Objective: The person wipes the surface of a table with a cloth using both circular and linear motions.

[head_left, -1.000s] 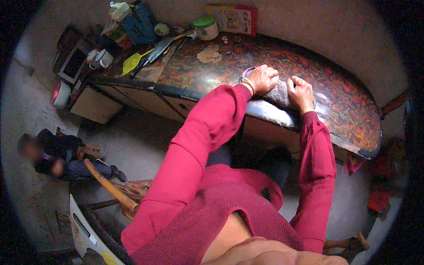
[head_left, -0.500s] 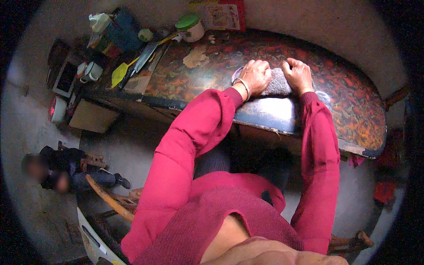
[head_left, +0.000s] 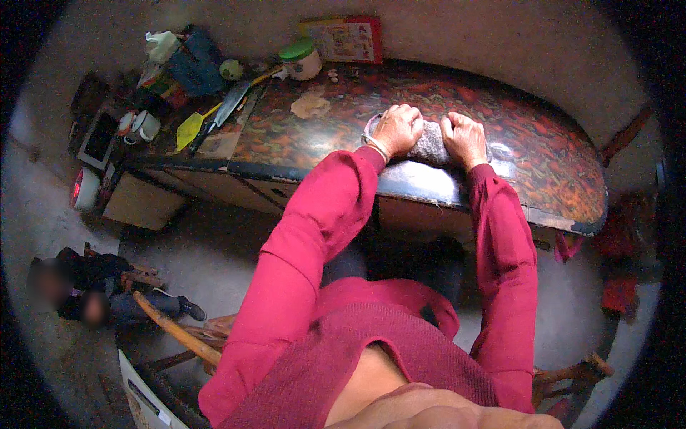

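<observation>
A folded grey towel (head_left: 431, 145) lies on the dark, red-and-orange patterned tabletop (head_left: 357, 114), close to its front edge. My left hand (head_left: 400, 131), with a pale bangle at the wrist, is closed over the towel's left end, where a light purplish edge shows. At the other end my right hand (head_left: 466, 139) is curled round the towel with its thumb toward the middle. Between the two hands the grey, fuzzy middle part is visible. Both forearms, in red sleeves, reach forward over the table edge.
A green-lidded white tub (head_left: 300, 63) and a picture board (head_left: 346, 41) stand at the back. To the left are a yellow fly swatter (head_left: 189, 131), a cleaver-like blade (head_left: 234, 99), a white enamel mug (head_left: 146, 126) and a blue bag (head_left: 194, 61). A person (head_left: 107, 286) sits at the lower left.
The whole view has shifted slightly, with the table appearing a little lower and further left. Both hands keep their hold on the towel, at nearly the same spot on the table.
</observation>
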Demonstrator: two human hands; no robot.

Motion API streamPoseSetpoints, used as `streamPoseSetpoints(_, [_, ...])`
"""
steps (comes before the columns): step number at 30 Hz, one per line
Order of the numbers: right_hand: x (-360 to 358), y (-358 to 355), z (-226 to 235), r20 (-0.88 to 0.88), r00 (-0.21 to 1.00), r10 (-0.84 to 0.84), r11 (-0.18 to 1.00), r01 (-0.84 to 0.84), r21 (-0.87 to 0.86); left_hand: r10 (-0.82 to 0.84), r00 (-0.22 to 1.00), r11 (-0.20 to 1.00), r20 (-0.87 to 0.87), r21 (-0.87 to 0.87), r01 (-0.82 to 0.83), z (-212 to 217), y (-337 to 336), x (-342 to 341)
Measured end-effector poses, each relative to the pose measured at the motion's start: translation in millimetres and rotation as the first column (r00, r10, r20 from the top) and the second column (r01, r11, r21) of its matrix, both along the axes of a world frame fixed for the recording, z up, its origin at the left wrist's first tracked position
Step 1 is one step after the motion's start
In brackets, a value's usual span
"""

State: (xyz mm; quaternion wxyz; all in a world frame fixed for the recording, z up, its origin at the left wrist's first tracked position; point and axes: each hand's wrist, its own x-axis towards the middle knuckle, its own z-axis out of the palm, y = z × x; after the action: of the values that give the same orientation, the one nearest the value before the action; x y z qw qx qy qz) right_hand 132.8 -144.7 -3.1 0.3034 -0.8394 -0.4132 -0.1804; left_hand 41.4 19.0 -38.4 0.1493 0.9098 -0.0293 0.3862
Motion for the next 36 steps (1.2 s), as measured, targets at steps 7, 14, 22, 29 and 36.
streamPoseSetpoints(7, [-9.5,-11.7,-2.8,0.031,1.0,-0.006,1.0,0.007,-0.014,-0.098,0.995,0.989,0.002,-0.113,0.097,7.0,-7.7,-7.3])
streamPoseSetpoints(14, [21.0,10.0,-0.6,-0.027,1.0,0.006,0.998,-0.007,-0.06,-0.047,0.998,0.992,-0.042,-0.122,0.041,9.7,-11.2,-12.0])
streamPoseSetpoints(22, [48.1,33.9,1.6,-0.085,0.996,0.021,0.999,-0.023,-0.025,0.063,0.997,0.996,-0.04,-0.066,-0.066,1.0,-5.6,-3.4])
streamPoseSetpoints(29, [23.2,18.8,-3.0,-0.063,0.997,-0.037,0.998,0.033,-0.054,0.032,0.998,0.995,-0.062,-0.095,-0.038,2.5,1.5,-3.8])
streamPoseSetpoints(36, [-20.7,-16.3,-0.9,0.042,0.999,-0.019,1.0,0.019,0.007,-0.111,0.99,0.978,-0.083,-0.184,0.095,13.1,-5.9,-10.5])
